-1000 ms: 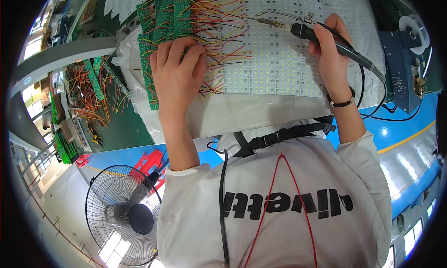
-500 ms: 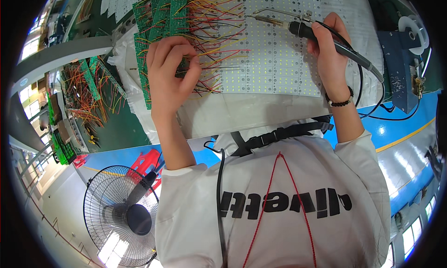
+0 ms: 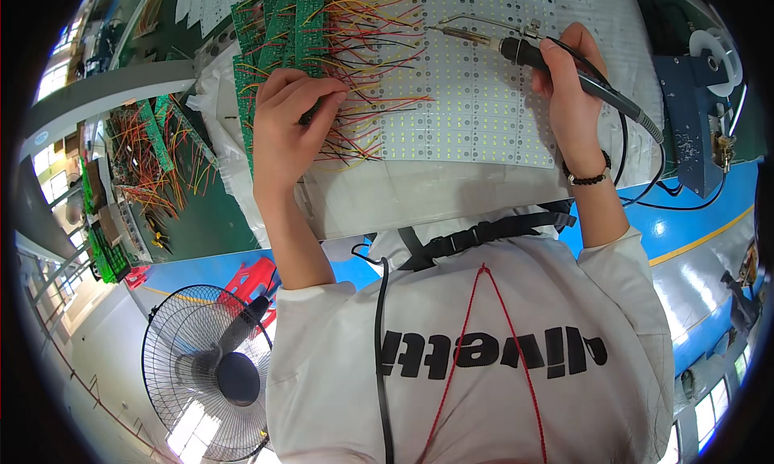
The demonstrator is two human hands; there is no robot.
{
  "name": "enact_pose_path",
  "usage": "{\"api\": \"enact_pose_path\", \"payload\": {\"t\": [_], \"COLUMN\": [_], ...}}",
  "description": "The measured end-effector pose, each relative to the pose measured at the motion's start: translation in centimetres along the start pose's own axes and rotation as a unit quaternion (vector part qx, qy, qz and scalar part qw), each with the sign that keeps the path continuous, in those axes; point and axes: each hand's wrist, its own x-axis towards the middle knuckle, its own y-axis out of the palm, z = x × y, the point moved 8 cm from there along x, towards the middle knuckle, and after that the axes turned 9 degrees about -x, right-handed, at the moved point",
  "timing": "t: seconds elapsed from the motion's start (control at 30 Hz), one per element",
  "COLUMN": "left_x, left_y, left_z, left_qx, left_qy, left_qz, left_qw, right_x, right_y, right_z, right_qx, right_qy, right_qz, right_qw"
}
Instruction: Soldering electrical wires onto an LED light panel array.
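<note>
My right hand (image 3: pixel 574 93) grips the black handle of a soldering iron (image 3: pixel 528 54), whose thin metal feed tube runs along its tip. The iron points left, over white panels (image 3: pixel 484 109) dotted with rows of small yellowish lights. My left hand (image 3: pixel 286 129) is closed in a pinch, thumb against forefinger, at the thin red, black and yellow wires (image 3: pixel 379 30). Those wires reach right from a row of green circuit boards (image 3: pixel 310 33) and lie across the panels. Part of the boards is hidden under the left hand.
A dark blue box (image 3: pixel 685 129) with a white spool (image 3: pixel 720 49) stands at the right edge, a cable running to the iron. More wired boards (image 3: pixel 153 153) lie at left, past a grey metal bar (image 3: pixel 113 93). A fan (image 3: pixel 205 375) and red stool (image 3: pixel 250 282) stand below.
My left hand has turned slightly and its fingers have drawn together into a tighter pinch at the wires. A few wires beside it have shifted. The right hand and iron have stayed put.
</note>
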Motion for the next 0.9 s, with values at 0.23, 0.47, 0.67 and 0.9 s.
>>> {"api": "enact_pose_path", "payload": {"t": [0.23, 0.47, 0.67, 0.9], "left_x": [0.2, 0.6, 1.3, 0.7], "left_y": [0.9, 3.6, 4.0, 4.3], "left_z": [-2.4, -3.3, -3.2, -1.8], "left_qx": [0.132, 0.146, 0.099, 0.038], "left_qy": [0.076, 0.11, 0.033, 0.021], "left_qz": [-0.006, 0.006, -0.025, -0.084], "left_qw": [0.988, 0.983, 0.994, 0.996], "right_x": [-0.1, -0.1, 0.0, 0.0], "right_y": [0.0, 0.2, 0.1, 0.3], "right_z": [0.0, 0.1, -0.1, 0.1], "right_qx": [-0.005, -0.031, -0.018, -0.017], "right_qy": [0.008, -0.004, 0.006, -0.012], "right_qz": [-0.001, -0.011, 0.003, 0.007], "right_qw": [1.0, 0.999, 1.0, 1.0]}}
